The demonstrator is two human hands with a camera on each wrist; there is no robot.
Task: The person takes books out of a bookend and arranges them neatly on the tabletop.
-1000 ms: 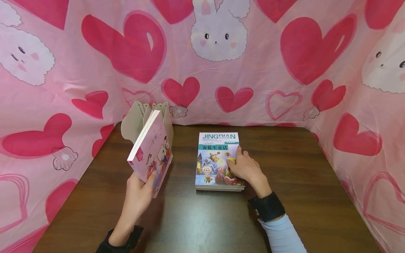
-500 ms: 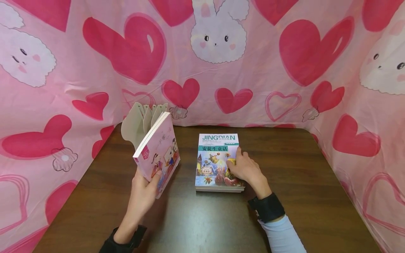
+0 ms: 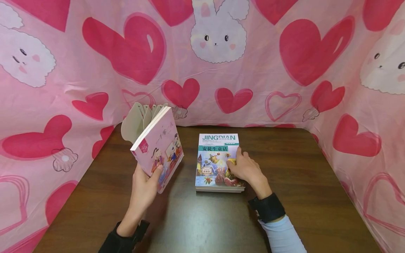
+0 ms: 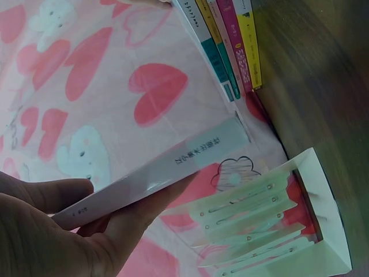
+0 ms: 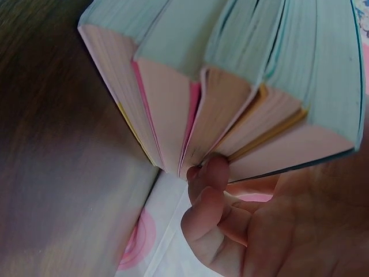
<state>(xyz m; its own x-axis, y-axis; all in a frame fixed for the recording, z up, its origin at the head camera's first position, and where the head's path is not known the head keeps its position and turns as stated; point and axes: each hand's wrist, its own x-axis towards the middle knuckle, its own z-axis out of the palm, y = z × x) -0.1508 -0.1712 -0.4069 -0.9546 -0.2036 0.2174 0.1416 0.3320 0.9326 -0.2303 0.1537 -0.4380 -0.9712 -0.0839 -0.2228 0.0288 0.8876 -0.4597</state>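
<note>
My left hand [image 3: 142,189] grips a pink paperback book [image 3: 164,147] by its lower part, thumb on the illustrated cover. It is held tilted above the table, page edges up and to the left. The left wrist view shows its pale spine [image 4: 155,164] between thumb and fingers. On the table lies a stack of several books [image 3: 212,168], topped by a blue-and-white cover. My right hand [image 3: 250,170] holds the stack's right side, thumb on the top cover. In the right wrist view its curled fingertips [image 5: 216,170] touch the page edges midway down the stack.
A cream divided file holder [image 3: 133,123] stands at the table's back left, partly hidden behind the pink book. The dark wooden table [image 3: 294,168] extends right of the stack. Pink heart-and-rabbit cloth [image 3: 262,63] surrounds the table at the back and sides.
My left hand has moved the pink book to the right, then slightly upward, and turned its cover more toward the head camera. The right hand and the stack stay put.
</note>
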